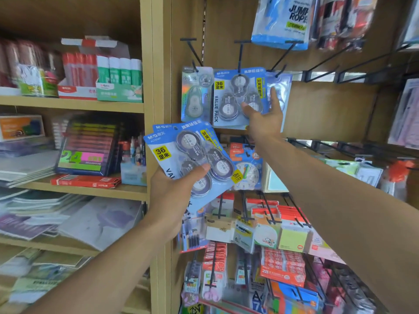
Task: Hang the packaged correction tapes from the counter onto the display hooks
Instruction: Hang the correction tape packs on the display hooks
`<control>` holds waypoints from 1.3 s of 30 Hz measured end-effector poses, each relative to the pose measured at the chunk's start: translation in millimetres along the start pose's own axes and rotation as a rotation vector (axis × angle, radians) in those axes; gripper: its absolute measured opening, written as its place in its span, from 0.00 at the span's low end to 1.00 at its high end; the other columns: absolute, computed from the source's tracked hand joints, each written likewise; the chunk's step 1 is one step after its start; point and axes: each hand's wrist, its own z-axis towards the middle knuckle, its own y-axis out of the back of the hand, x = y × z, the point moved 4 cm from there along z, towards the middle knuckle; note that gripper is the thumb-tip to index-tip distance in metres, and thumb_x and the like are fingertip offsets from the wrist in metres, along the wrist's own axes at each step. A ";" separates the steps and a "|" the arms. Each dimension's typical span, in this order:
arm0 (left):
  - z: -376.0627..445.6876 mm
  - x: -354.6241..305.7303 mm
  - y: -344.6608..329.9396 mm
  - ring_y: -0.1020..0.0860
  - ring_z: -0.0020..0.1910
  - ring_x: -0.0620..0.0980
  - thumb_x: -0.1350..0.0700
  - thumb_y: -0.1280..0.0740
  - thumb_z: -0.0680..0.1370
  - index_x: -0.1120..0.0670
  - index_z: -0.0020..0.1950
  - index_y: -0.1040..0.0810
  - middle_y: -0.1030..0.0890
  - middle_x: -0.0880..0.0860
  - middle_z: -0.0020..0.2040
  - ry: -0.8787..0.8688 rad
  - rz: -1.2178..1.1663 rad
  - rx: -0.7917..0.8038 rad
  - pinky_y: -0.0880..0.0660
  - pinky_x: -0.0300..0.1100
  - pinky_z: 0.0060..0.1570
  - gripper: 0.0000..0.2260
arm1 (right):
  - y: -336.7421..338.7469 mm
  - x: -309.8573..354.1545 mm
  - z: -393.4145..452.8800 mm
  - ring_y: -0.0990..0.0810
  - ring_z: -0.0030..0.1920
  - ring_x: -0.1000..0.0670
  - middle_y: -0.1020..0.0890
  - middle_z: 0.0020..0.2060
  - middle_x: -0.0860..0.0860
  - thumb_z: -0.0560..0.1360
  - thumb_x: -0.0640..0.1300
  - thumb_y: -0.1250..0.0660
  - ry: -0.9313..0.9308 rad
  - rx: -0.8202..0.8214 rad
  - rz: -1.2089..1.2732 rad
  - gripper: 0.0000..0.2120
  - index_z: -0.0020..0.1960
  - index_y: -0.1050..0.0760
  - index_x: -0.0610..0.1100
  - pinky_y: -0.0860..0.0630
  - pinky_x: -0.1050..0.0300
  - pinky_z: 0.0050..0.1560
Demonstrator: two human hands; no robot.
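My left hand (172,191) grips a small stack of blue correction tape value packs (192,155), fanned out and tilted, in front of the shelf post. My right hand (264,116) reaches up to a blue value pack (229,98) hanging on a black display hook (240,53); thumb and fingers pinch its lower right edge. A silvery single correction tape pack (195,94) hangs on the hook to its left. Behind my right hand a pale pack (282,87) hangs on the neighbouring hook (281,60).
Several bare black hooks (328,64) jut from the wooden panel to the right. Jump rope packs (283,21) hang above. Sticky notes and erasers (281,236) fill the hooks below. Wooden shelves (74,105) on the left hold glue sticks, notebooks and paper.
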 end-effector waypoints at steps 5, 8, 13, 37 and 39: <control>-1.3 0.7 -7.3 0.12 0.46 0.50 0.62 0.22 0.72 0.53 0.55 0.16 0.11 0.49 0.49 -0.007 -0.002 0.049 0.17 0.43 0.40 0.14 | -4.8 4.7 22.0 0.19 0.58 0.52 0.26 0.72 0.56 0.74 0.47 0.24 -0.016 0.041 -0.246 0.34 0.77 0.32 0.54 0.20 0.52 0.61; -0.1 3.3 -8.7 0.12 0.46 0.49 0.61 0.22 0.71 0.52 0.56 0.16 0.11 0.48 0.49 -0.014 0.008 0.054 0.18 0.45 0.44 0.15 | -7.6 6.6 25.8 0.21 0.57 0.53 0.26 0.73 0.55 0.75 0.47 0.24 -0.025 0.061 -0.292 0.34 0.78 0.33 0.53 0.23 0.59 0.59; 3.5 11.2 -16.4 0.13 0.51 0.54 0.60 0.21 0.71 0.53 0.60 0.17 0.12 0.50 0.52 0.006 -0.017 0.040 0.17 0.55 0.53 0.18 | 3.3 2.9 14.6 0.21 0.65 0.46 0.23 0.66 0.50 0.76 0.47 0.26 -0.013 0.074 -0.320 0.27 0.74 0.28 0.51 0.26 0.60 0.56; -21.4 38.9 -80.5 0.13 0.43 0.50 0.49 0.24 0.74 0.48 0.53 0.16 0.12 0.46 0.45 0.041 0.039 0.011 0.19 0.43 0.34 0.09 | 122.0 19.2 -80.4 0.16 0.41 0.55 0.14 0.46 0.51 0.72 0.36 0.23 -0.099 0.508 -0.257 0.21 0.63 0.21 0.44 0.22 0.63 0.42; -19.6 38.6 -68.8 0.13 0.38 0.45 0.49 0.25 0.76 0.44 0.53 0.18 0.13 0.42 0.43 0.018 0.092 -0.007 0.20 0.40 0.27 0.07 | 120.2 19.6 -74.6 0.16 0.47 0.55 0.15 0.52 0.52 0.73 0.36 0.24 -0.053 0.438 -0.225 0.21 0.64 0.24 0.44 0.21 0.61 0.47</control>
